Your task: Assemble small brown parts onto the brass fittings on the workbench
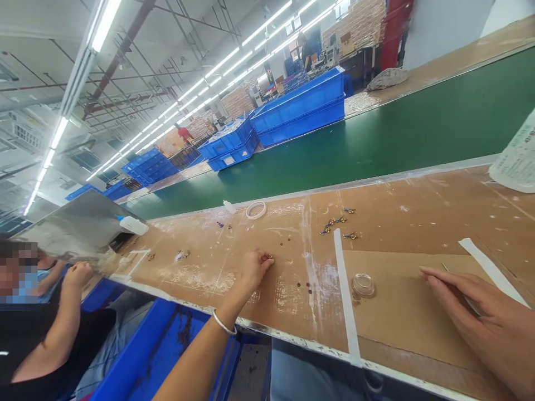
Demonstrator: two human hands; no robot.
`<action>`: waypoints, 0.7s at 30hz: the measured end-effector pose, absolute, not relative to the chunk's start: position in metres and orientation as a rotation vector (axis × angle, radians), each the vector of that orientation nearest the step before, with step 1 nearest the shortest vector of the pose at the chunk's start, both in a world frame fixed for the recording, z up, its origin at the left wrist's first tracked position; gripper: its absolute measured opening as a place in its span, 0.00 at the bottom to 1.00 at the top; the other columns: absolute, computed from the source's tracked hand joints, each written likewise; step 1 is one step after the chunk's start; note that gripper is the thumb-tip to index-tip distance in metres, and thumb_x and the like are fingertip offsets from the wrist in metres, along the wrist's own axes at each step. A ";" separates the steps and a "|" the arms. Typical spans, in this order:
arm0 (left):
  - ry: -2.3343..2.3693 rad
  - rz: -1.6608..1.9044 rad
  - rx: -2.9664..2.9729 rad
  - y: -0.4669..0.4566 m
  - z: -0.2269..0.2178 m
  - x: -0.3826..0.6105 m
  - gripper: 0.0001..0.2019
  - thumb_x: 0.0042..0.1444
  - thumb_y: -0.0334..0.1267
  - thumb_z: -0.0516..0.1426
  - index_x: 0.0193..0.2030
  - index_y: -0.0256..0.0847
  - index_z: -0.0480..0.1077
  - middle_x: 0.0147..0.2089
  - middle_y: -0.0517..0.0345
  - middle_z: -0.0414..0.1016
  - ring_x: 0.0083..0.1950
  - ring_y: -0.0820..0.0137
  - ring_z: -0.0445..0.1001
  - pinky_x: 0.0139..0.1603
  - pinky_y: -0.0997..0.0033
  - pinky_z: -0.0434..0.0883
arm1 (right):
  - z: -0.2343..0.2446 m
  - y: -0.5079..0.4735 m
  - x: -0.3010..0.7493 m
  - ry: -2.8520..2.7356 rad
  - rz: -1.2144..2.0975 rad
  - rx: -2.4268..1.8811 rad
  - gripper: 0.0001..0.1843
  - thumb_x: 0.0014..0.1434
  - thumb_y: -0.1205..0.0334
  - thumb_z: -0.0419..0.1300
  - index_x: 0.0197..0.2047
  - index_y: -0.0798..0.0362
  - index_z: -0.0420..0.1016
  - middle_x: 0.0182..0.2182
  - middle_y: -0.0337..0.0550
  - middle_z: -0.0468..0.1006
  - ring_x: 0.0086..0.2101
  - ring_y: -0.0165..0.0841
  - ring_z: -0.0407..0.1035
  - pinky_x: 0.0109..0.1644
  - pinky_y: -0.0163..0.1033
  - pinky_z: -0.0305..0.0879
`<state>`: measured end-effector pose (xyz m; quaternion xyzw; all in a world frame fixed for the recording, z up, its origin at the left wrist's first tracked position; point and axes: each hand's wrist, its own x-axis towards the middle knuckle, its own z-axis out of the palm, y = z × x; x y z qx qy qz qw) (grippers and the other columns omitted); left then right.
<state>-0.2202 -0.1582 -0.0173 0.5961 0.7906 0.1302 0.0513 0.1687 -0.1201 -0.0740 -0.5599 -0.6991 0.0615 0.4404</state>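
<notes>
On the brown tabletop (401, 217), in the head view, about five small blue-and-gold pieces (340, 219) lie loosely grouped, with five dark dots (298, 284) nearer the person. The left hand (253, 268) reaches forward, thumb and fingers pinching one tiny part (271, 257) at the tabletop. The right hand (480, 312) slants inward, fingers closed around a thin tool (445, 267). One clear dish (363, 285) stands between the hands, contents indistinct.

Rows of fluorescent tubes (106, 25) light a pale ceiling (54, 15) crossed by reddish pipes (122, 51). A green conveyor belt (438, 103) runs past stacked blue plastic crates (298, 106); beyond, a red column (395, 36) stands beside a whitish wall (447, 30).
</notes>
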 end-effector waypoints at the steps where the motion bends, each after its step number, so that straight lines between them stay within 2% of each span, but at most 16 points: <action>1: 2.397 0.391 1.832 -0.159 -0.019 -0.216 0.05 0.54 0.32 0.60 0.34 0.40 0.79 0.32 0.55 0.78 0.36 0.67 0.75 0.39 0.69 0.68 | -0.071 -0.121 0.169 -1.766 0.133 -1.371 0.25 0.64 0.39 0.45 0.39 0.44 0.77 0.37 0.38 0.83 0.37 0.34 0.78 0.35 0.39 0.70; 6: 2.384 0.441 1.921 -0.165 -0.022 -0.204 0.08 0.58 0.29 0.56 0.36 0.40 0.77 0.38 0.52 0.76 0.44 0.63 0.73 0.48 0.63 0.67 | -0.058 -0.123 0.169 -1.824 0.106 -1.283 0.19 0.67 0.49 0.47 0.42 0.47 0.76 0.37 0.39 0.82 0.35 0.31 0.77 0.35 0.35 0.69; 10: 2.326 0.541 1.957 -0.169 -0.017 -0.198 0.07 0.59 0.31 0.55 0.35 0.42 0.75 0.37 0.52 0.77 0.46 0.61 0.73 0.53 0.58 0.66 | -0.060 -0.123 0.170 -1.838 0.158 -1.252 0.11 0.66 0.56 0.53 0.44 0.47 0.76 0.36 0.39 0.81 0.35 0.30 0.76 0.38 0.33 0.70; 13: 2.248 0.636 1.951 -0.169 -0.010 -0.185 0.06 0.59 0.34 0.56 0.38 0.42 0.75 0.37 0.54 0.79 0.42 0.63 0.76 0.48 0.62 0.70 | -0.066 -0.122 0.170 -1.837 0.185 -1.212 0.11 0.66 0.57 0.53 0.46 0.46 0.75 0.37 0.38 0.81 0.36 0.30 0.76 0.44 0.35 0.71; 16: 2.045 0.785 1.836 -0.167 0.001 -0.160 0.07 0.57 0.39 0.58 0.38 0.41 0.76 0.36 0.56 0.80 0.37 0.67 0.78 0.40 0.69 0.73 | -0.070 -0.120 0.169 -1.820 0.214 -1.167 0.12 0.66 0.57 0.53 0.48 0.47 0.74 0.39 0.38 0.80 0.37 0.32 0.76 0.50 0.41 0.71; 21: 1.656 1.021 1.443 -0.157 0.024 -0.108 0.08 0.48 0.40 0.65 0.34 0.39 0.77 0.30 0.59 0.78 0.31 0.71 0.75 0.33 0.73 0.72 | -0.064 -0.119 0.167 -1.775 0.231 -1.140 0.11 0.65 0.62 0.53 0.45 0.50 0.76 0.38 0.41 0.81 0.39 0.34 0.76 0.52 0.45 0.72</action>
